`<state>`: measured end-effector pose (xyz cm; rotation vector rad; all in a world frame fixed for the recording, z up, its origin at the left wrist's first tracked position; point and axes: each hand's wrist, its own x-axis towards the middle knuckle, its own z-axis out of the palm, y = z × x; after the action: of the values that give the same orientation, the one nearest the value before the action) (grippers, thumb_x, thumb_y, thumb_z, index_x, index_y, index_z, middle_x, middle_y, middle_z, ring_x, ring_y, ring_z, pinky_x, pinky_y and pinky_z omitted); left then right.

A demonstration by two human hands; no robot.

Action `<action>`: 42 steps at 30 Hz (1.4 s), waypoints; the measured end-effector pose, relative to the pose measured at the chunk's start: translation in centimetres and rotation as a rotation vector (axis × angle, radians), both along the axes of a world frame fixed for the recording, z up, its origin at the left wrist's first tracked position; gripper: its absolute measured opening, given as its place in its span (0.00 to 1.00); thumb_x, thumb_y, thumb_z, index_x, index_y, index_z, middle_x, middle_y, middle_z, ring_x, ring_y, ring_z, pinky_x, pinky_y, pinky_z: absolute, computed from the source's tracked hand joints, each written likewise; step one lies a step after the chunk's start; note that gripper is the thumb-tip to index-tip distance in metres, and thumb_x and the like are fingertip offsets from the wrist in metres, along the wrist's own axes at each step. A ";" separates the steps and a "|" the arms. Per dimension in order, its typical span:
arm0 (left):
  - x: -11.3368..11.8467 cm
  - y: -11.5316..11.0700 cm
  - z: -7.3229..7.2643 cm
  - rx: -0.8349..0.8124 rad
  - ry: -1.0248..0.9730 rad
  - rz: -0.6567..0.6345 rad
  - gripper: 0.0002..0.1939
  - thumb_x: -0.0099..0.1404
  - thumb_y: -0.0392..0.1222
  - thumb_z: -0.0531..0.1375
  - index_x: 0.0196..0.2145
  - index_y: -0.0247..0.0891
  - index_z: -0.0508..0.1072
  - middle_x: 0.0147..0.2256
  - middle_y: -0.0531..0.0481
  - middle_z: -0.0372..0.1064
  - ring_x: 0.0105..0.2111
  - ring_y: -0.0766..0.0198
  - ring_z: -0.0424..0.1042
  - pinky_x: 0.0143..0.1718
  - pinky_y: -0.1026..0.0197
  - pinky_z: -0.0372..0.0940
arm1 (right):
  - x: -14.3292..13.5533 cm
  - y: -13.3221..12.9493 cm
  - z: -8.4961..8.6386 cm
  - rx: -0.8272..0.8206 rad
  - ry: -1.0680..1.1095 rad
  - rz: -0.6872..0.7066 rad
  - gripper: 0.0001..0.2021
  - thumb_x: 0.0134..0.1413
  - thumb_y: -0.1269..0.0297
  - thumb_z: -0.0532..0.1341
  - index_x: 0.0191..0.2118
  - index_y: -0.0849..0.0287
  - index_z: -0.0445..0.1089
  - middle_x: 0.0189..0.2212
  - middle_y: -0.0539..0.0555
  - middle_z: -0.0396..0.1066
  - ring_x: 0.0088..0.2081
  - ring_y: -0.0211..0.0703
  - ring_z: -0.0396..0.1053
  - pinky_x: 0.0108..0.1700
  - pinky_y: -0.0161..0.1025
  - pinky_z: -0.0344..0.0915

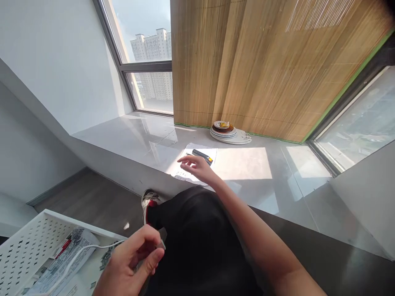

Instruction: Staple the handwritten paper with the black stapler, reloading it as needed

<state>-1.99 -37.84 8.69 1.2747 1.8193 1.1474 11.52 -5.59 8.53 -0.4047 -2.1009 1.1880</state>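
Observation:
At the lower left, my left hand (132, 259) is closed in a pinch, with a small flat grey piece (162, 244) between thumb and index finger. My right hand (197, 166) reaches over the sill with its fingers loosely stretched and apart; nothing shows in them. Beneath it lies a sheet of white paper (182, 174) with markings. A dark narrow box (202, 156) with a yellow-orange end rests on that paper, just beyond the right hand. Whether the fingers touch the paper cannot be seen.
Plates in a stack (224, 133) stand on the tiled sill (247, 164) by the bamboo blind (247, 74). On the lower left, a white perforated basket (27, 242) holds papers, a red item, a white cable (101, 246) and grey pieces. My shoe (149, 199) is below the sill.

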 end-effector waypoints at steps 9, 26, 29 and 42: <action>1.6 17.8 -1.3 0.288 -0.269 0.057 0.28 0.65 0.71 0.72 0.40 0.42 0.79 0.28 0.51 0.71 0.26 0.61 0.72 0.32 0.58 0.73 | 3.2 -3.1 -0.5 0.040 0.196 0.081 0.08 0.69 0.54 0.69 0.45 0.44 0.87 0.43 0.55 0.79 0.41 0.46 0.78 0.42 0.44 0.80; 0.5 31.5 -1.4 0.352 -0.300 -0.224 0.20 0.68 0.60 0.71 0.37 0.38 0.82 0.37 0.42 0.79 0.33 0.58 0.75 0.35 0.56 0.74 | 3.1 7.1 -2.0 -0.194 0.236 -0.217 0.20 0.42 0.41 0.83 0.36 0.48 0.88 0.36 0.56 0.81 0.40 0.53 0.81 0.49 0.53 0.83; -0.8 32.6 -2.2 0.344 -0.316 -0.208 0.21 0.69 0.60 0.70 0.44 0.37 0.82 0.36 0.45 0.78 0.32 0.59 0.75 0.37 0.57 0.73 | 2.8 8.5 -2.1 -0.169 0.211 -0.279 0.17 0.49 0.43 0.80 0.38 0.49 0.88 0.38 0.57 0.83 0.42 0.54 0.82 0.50 0.52 0.82; -9.6 38.1 -8.6 0.287 -0.193 0.100 0.17 0.69 0.56 0.68 0.39 0.38 0.78 0.31 0.49 0.72 0.27 0.62 0.69 0.29 0.62 0.59 | -1.5 24.5 -5.7 0.159 -0.371 -0.678 0.10 0.56 0.73 0.65 0.39 0.60 0.85 0.40 0.59 0.87 0.42 0.47 0.83 0.49 0.37 0.75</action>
<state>-11.63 0.24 0.04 1.1898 1.6335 1.5754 9.98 18.90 2.82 -1.2196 -2.0673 0.5716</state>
